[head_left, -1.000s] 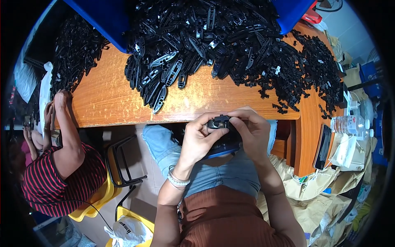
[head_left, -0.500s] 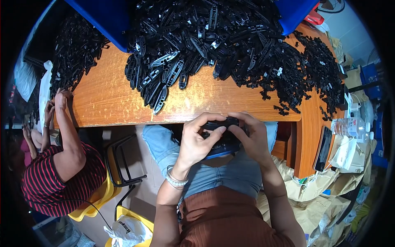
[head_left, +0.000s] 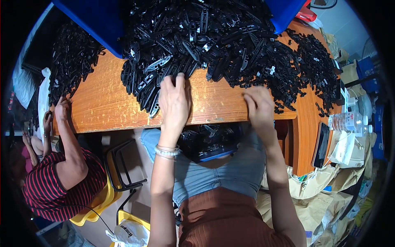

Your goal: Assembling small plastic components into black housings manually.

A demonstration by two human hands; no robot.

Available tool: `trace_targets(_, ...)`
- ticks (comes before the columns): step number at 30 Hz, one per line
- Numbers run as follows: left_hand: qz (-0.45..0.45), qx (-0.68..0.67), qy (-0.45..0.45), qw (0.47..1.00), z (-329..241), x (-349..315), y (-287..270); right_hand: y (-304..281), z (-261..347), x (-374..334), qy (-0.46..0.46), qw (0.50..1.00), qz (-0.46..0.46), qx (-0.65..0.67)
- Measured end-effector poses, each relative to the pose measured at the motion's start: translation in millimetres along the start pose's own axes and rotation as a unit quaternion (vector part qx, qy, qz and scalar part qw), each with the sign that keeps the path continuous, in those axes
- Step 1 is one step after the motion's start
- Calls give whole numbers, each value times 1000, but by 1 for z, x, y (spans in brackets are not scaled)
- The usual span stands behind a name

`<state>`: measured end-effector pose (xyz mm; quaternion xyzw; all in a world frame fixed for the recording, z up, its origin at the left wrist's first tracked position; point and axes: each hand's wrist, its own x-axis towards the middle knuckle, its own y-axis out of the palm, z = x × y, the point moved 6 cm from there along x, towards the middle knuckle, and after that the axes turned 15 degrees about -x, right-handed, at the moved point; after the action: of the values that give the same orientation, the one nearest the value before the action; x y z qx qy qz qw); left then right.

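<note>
My left hand [head_left: 174,99] reaches over the table edge to the near side of a heap of long black plastic parts [head_left: 193,45]. Its fingers are apart, with the tips touching the heap; no part shows in its grip. Over the table, my right hand [head_left: 260,105] is slightly blurred, its fingers loosely bent and the thumb apart. It is beside a spread of small black plastic clips [head_left: 284,78], and nothing shows in it. On my lap, below the table edge, rests a blue-rimmed tray [head_left: 216,156] with black parts in it.
Blue bins [head_left: 96,24] flank the heap. Another person [head_left: 61,181] in a striped shirt sits at left by a further heap of black parts [head_left: 74,61]. A phone [head_left: 321,145] and a clear plastic bottle [head_left: 347,123] are at right, above brown paper [head_left: 321,206].
My hands were together above my lap, holding a black part. They have separated: the left went forward to the long parts, the right toward the clips. The part is no longer in them.
</note>
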<state>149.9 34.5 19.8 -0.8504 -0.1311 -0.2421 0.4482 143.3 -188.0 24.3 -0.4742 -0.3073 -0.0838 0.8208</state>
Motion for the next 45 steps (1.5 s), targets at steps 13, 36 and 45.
trace_targets(13, 32, -282, -150, 947, 10, -52, -6, 35, -13, -17, 224, 904, 79, 354)
trace_targets(36, 86, -688, -281, 663, -32, -71, -3, -1, 59, -27, 53, 976, 64, 199)
trace_targets(45, 65, -650, -295, 697, -27, -74, 1, 10, 55, -35, 111, 949, 133, 265)
